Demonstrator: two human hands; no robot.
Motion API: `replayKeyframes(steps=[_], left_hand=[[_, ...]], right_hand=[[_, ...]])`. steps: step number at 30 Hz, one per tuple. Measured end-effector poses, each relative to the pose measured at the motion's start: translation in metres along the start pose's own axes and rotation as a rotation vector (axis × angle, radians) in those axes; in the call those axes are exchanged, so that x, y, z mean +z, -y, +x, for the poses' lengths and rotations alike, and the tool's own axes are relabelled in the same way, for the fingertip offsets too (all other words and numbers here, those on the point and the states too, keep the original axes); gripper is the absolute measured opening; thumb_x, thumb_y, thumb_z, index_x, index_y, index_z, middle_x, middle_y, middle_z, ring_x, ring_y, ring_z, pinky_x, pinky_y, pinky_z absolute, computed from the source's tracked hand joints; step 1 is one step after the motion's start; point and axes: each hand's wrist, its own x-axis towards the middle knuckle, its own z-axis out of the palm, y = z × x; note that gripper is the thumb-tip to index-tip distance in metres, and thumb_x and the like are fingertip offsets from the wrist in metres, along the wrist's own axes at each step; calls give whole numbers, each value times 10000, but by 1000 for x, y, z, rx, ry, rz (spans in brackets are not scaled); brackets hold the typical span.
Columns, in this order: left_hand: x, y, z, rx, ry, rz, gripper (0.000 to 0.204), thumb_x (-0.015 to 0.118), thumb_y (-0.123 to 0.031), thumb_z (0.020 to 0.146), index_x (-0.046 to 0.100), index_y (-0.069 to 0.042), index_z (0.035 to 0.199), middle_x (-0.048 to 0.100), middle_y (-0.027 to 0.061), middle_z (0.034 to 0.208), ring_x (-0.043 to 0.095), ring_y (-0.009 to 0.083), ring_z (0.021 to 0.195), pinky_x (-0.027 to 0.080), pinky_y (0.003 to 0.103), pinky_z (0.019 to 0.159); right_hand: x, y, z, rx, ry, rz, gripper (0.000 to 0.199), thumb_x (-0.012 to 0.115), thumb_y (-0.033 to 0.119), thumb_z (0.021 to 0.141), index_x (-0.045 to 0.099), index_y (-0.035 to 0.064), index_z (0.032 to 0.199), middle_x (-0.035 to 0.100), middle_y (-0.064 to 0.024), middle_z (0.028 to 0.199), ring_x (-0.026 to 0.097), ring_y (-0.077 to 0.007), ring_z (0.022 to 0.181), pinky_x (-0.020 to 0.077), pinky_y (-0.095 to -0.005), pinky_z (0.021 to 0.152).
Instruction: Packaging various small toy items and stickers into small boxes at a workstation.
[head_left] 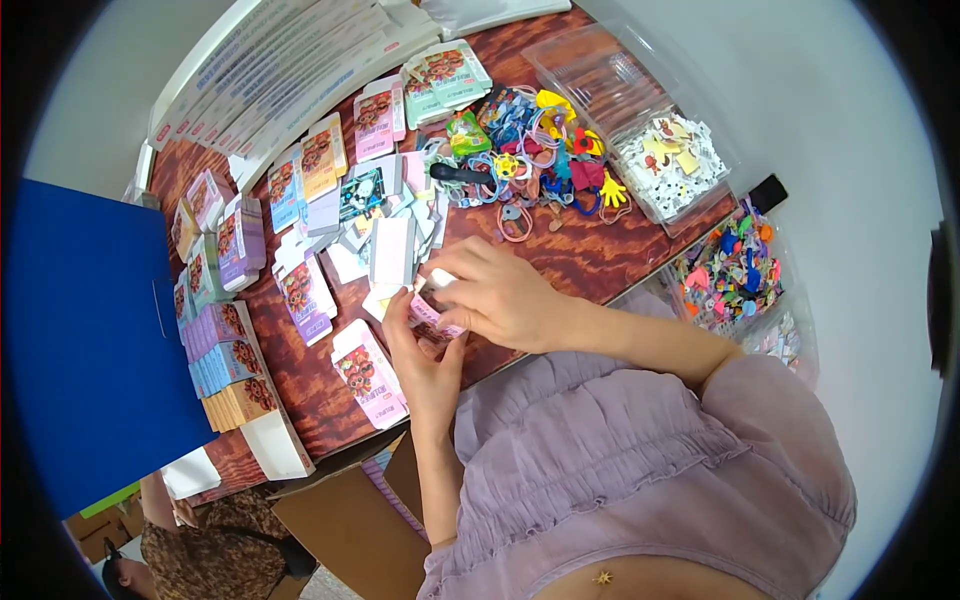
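Left hand [428,372]: is gripping a small pink box [430,318] between its thumb and fingers.
Right hand [512,300]: is curling its thumb and fingers over that same box, touching it; whether they are pinching it cannot be told.
Pink box: is sitting between the two hands above the tabletop [590,265], near its front edge, partly hidden by fingers.
Pink carton [372,375]: is lying just left of the left hand.
Purple carton [305,295]: is resting farther left, beyond the pink carton.
Grey-and-pale card [391,250]: is lying just ahead of the left fingertips, beside a loose heap of cards [345,240].
Trinkets [540,150]: are piling up ahead of the right hand, bands and a yellow hand-shaped toy [612,190] among them.
Clear bin [690,212]: is holding white pieces to the right of the trinkets.
Stacked boxes [228,362]: are standing at the far left, near a blue panel [90,340].
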Motion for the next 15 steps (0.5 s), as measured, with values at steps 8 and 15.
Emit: replayKeyframes(steps=[8, 15], left_hand=[[-3, -6, -3, -227, 43, -127, 758, 761, 27, 782, 359, 22, 1424, 524, 151, 1264, 578, 227, 1140, 548, 326, 905], [-5, -1, -5, -301, 71, -447, 711, 753, 56, 782, 403, -3, 1398, 523, 133, 1282, 588, 213, 1148, 547, 330, 910]], right_hand=[[-31, -72, 63, 112, -245, -288, 243, 648, 201, 887, 651, 18, 1046, 664, -139, 1001, 610, -340, 951, 480, -437, 855], [-42, -133, 87, 325, -53, -461, 235, 674, 230, 859, 691, 38, 993, 672, -198, 986, 637, -362, 971, 512, -469, 831]])
